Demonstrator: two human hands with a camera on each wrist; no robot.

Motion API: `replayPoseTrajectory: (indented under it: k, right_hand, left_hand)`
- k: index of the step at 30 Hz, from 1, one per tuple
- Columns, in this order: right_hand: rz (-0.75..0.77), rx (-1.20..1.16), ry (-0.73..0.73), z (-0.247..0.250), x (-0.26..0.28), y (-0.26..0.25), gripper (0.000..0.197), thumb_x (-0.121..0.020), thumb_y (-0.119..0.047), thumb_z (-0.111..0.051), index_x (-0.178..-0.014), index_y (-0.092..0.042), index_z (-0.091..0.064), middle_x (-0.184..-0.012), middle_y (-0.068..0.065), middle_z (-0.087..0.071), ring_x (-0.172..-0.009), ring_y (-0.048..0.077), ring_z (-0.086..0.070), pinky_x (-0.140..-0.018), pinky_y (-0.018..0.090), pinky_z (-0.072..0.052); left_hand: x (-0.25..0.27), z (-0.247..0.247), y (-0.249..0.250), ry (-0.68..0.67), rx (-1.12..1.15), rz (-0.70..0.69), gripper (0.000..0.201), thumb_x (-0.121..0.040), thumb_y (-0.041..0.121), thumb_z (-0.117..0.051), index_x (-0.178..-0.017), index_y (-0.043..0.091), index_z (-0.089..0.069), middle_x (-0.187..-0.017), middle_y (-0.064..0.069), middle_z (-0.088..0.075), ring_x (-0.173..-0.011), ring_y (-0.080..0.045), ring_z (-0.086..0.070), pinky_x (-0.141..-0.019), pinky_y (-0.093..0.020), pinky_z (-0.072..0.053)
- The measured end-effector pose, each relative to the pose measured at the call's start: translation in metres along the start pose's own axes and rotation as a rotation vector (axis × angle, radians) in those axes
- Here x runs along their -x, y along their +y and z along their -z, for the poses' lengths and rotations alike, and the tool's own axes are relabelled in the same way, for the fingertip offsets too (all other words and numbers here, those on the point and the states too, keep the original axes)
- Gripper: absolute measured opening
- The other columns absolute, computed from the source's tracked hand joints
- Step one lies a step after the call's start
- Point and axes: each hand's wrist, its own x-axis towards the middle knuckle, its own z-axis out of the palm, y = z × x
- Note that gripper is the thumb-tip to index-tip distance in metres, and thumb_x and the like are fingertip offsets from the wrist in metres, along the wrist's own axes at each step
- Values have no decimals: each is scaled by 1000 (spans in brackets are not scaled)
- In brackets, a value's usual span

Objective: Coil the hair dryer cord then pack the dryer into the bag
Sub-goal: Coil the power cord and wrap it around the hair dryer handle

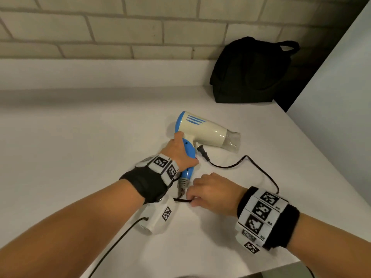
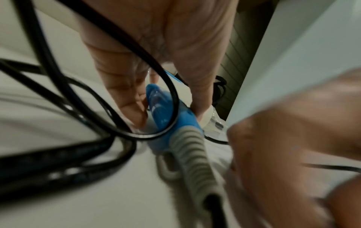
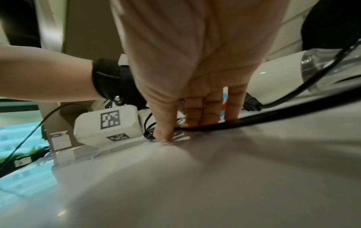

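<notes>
— While the hair dryer [image 1: 202, 131] lies on its side on the white table [image 1: 80, 137], where's its cord [image 1: 259, 169]?
— Loose, trailing right across the table. I see my left hand [image 1: 179, 151] wrapped round the blue handle, my right hand [image 1: 210, 192] pinching the cord by the grey sleeve.
— The bag [image 1: 249, 73]?
— Black, standing against the brick wall [image 1: 120, 27], well apart.

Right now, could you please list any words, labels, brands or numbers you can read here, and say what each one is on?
No text is readable.
Wrist bands: black-and-white square code markers only; tiny characters beside them are too small.
White wrist camera box: code markers, no words.
Hair dryer: blue stripes, no visible brand.
Black bag: no label visible.
</notes>
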Motion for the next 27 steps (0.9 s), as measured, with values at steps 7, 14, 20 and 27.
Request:
replayPoseTrajectory:
  k: [7, 14, 20, 27]
  right_hand:
    - [29, -129, 201, 16, 56, 42, 28, -89, -36, -35, -92, -24, -60, -78, -9, -61, -74, 18, -55, -67, 33, -43]
    - [-78, -166, 363, 26, 109, 103, 42, -90, -61, -17, -95, -39, -51, -67, -31, -58, -64, -5, -54, -59, 17, -44]
    - [-185, -13, 205, 17, 94, 116, 21, -92, -43, -40, -93, -35, -60, -75, -23, -64, -71, 3, -56, -69, 18, -41]
    - [-155, -333, 52, 19, 58, 57, 48, -81, -43, -60, -124, -37, -42, -105, -23, -53, -104, -1, -51, -84, 6, -35]
  left_hand:
    - [-4, 25, -24, 19, 153, 152, 87, -72, 25, -72, -135, 13, -13, -127, -15, -48, -110, -30, -52, -91, -35, -43]
    - [-7, 63, -60, 130, 484, 337, 64, -66, 25, -77, -112, -2, -43, -106, -19, -60, -77, -29, -65, -59, -35, -57]
    - [-21, 57, -86, 192, 624, 370, 96, -19, 58, -84, -97, 12, -54, -108, -17, -64, -98, -32, -63, -88, -48, -51]
    - [3, 62, -50, 205, 1044, 275, 50, -76, 13, -68, -120, 2, -46, -89, -10, -59, -76, -20, -62, -46, -27, -57]
